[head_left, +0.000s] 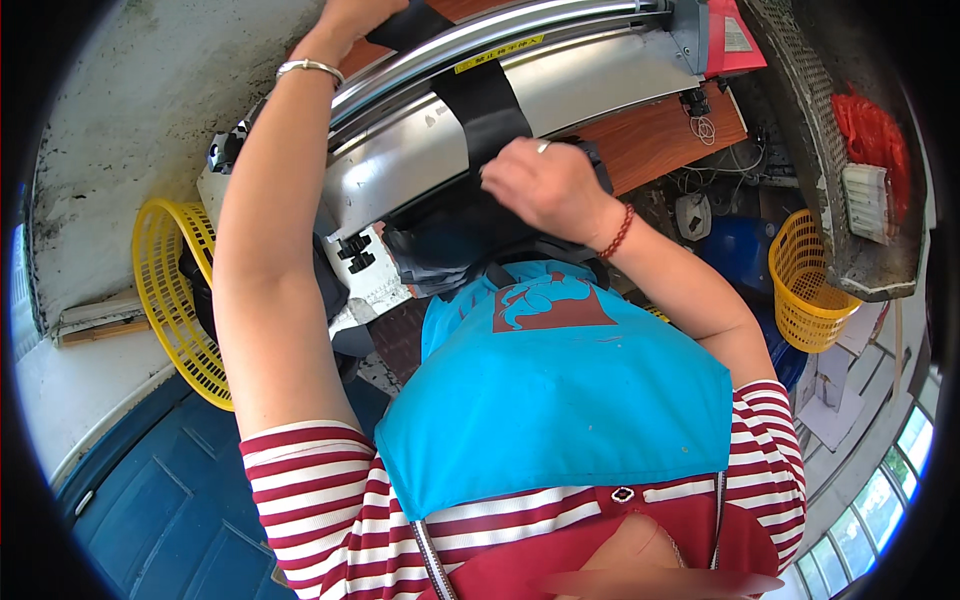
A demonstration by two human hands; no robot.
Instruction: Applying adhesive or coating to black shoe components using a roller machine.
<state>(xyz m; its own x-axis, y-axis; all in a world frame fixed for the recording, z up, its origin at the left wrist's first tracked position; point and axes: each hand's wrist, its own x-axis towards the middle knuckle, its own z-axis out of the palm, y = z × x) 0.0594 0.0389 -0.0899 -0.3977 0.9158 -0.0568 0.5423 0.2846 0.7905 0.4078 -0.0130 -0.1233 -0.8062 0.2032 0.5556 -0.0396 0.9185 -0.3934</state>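
Note:
A long metal roller machine stretches across the far side in front of me. From under its roller a flat black strip runs down its steel plate toward me. My right hand is at the near end of this strip, its fingers curled in and slightly blurred. Beyond the roller, my left hand reaches to a black sheet piece and seems to grip its edge; the frame's top cuts its fingers. A heap of dark sheet material lies between the machine and my apron.
A yellow plastic basket with dark things in it stands left; another yellow basket is at right. A brown wooden tabletop carries the machine. Black knobs stick out from its near edge. Cables hang right, beside a blue drum.

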